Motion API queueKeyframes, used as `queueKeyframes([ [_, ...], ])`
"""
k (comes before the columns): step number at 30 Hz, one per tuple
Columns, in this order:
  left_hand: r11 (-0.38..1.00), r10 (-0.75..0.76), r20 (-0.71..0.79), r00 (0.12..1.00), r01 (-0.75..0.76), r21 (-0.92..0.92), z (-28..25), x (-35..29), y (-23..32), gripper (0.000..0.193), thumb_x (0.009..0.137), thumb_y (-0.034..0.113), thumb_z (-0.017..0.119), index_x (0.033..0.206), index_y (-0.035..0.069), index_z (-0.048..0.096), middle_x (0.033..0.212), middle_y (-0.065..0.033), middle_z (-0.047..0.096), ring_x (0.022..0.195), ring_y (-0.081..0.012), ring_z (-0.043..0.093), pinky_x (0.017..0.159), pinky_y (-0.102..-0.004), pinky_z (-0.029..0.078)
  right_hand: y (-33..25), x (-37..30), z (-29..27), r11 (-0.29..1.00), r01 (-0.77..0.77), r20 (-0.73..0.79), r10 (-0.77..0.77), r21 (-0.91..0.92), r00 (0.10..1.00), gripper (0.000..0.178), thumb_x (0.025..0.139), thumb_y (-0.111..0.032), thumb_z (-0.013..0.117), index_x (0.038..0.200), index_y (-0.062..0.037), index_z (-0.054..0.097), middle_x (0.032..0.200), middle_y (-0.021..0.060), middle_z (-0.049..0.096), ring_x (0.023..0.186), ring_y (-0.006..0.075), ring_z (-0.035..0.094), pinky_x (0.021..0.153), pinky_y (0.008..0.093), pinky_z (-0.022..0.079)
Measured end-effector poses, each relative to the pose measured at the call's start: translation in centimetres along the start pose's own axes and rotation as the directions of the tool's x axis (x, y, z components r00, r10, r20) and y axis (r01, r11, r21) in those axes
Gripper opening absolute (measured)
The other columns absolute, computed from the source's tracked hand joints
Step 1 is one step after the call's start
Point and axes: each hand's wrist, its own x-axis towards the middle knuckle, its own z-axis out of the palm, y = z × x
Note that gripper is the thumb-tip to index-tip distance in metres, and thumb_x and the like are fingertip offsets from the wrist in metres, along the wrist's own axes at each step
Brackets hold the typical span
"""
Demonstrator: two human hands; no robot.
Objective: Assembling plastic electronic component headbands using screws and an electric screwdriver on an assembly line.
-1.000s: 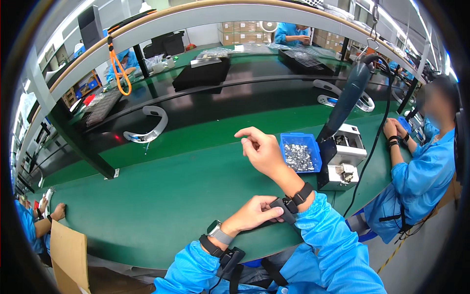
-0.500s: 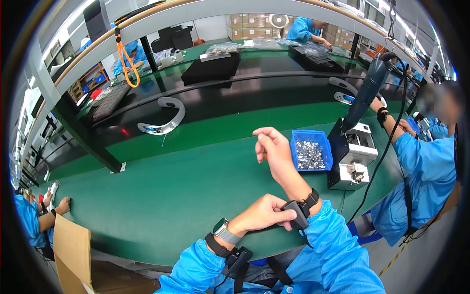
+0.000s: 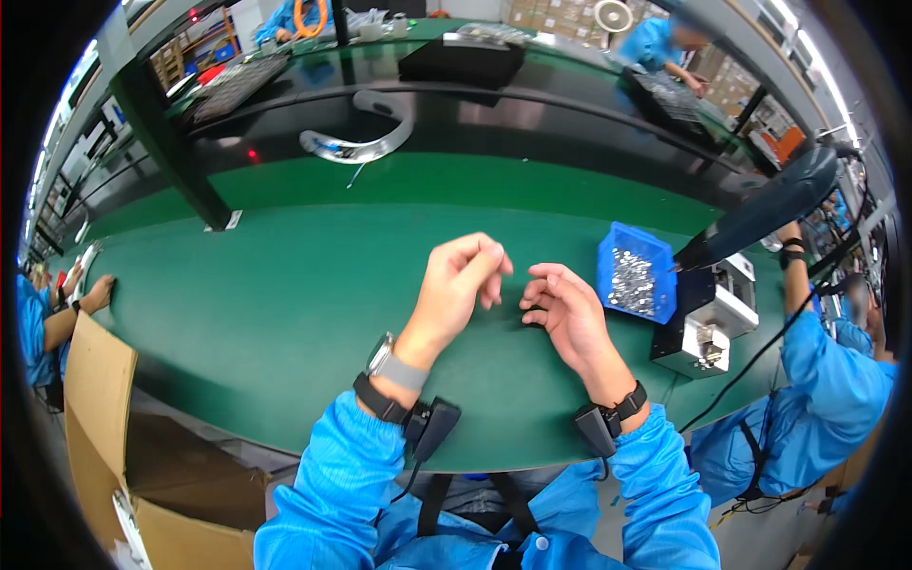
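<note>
My left hand (image 3: pixel 458 283) hovers over the green tabletop (image 3: pixel 285 323), its fingers loosely curled but apart, with nothing visible in them. Facing it, my right hand (image 3: pixel 570 318) has its fingers bent and spread, also without an object. A small gap separates the two hands. Each wrist carries a black strap with a small dark grey device; the right wrist device (image 3: pixel 596 430) hangs below its strap, while the left wrist device (image 3: pixel 435 427) sits beneath a watch (image 3: pixel 381 353). Nearest to my right hand is a blue bin (image 3: pixel 610 285) of small metal parts (image 3: pixel 634 283).
Right of the bin stands a black-and-silver bench fixture (image 3: pixel 698 342), with a dark electric screwdriver (image 3: pixel 760 209) hanging above it. A white curved headband-like part (image 3: pixel 361 149) lies on the black conveyor strip. An opened cardboard box (image 3: pixel 100 399) is at lower left. Co-workers sit on both sides.
My left hand has let go of the device on my right wrist and moved up and forward. My right hand has lowered slightly. The view has shifted, showing the bench from a different angle.
</note>
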Motion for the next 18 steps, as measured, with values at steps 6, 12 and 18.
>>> queueKeyframes([
  [6,0.984,-0.122,-0.081,0.989,0.131,0.119,-2.7,0.7,-3.6,0.023,0.098,0.022,0.055,0.086,0.003,0.064,0.063,0.0008,0.056,0.053,-0.0060,0.050,0.051,-0.0212,0.044,2.1,0.2,0.3,0.822,0.068,0.102,-0.012,-0.565,0.995,0.017,0.099,-0.009,0.052,0.105,-0.0018,0.065,0.079,0.0021,0.063,0.067,0.0074,0.058,0.063,0.0224,0.051],
  [12,0.947,-0.143,0.007,0.990,0.135,0.292,-1.6,0.5,-4.1,0.019,0.098,0.016,0.055,0.093,0.002,0.067,0.069,0.0001,0.060,0.061,-0.0054,0.054,0.056,-0.0200,0.045,1.5,0.8,-0.8,0.917,0.037,0.035,-0.025,-0.397,0.999,0.017,0.099,-0.009,0.051,0.103,-0.0021,0.065,0.074,0.0028,0.062,0.058,0.0077,0.057,0.054,0.0225,0.050],
  [18,0.911,-0.212,-0.038,0.977,0.211,0.355,-0.6,0.5,-4.4,0.018,0.099,0.014,0.055,0.096,0.001,0.068,0.072,-0.0007,0.062,0.063,-0.0060,0.056,0.057,-0.0203,0.047,1.9,1.8,-2.1,0.927,0.089,-0.026,-0.105,-0.364,0.994,0.016,0.099,-0.009,0.051,0.102,-0.0024,0.065,0.071,0.0023,0.061,0.057,0.0072,0.055,0.051,0.0225,0.047],
])
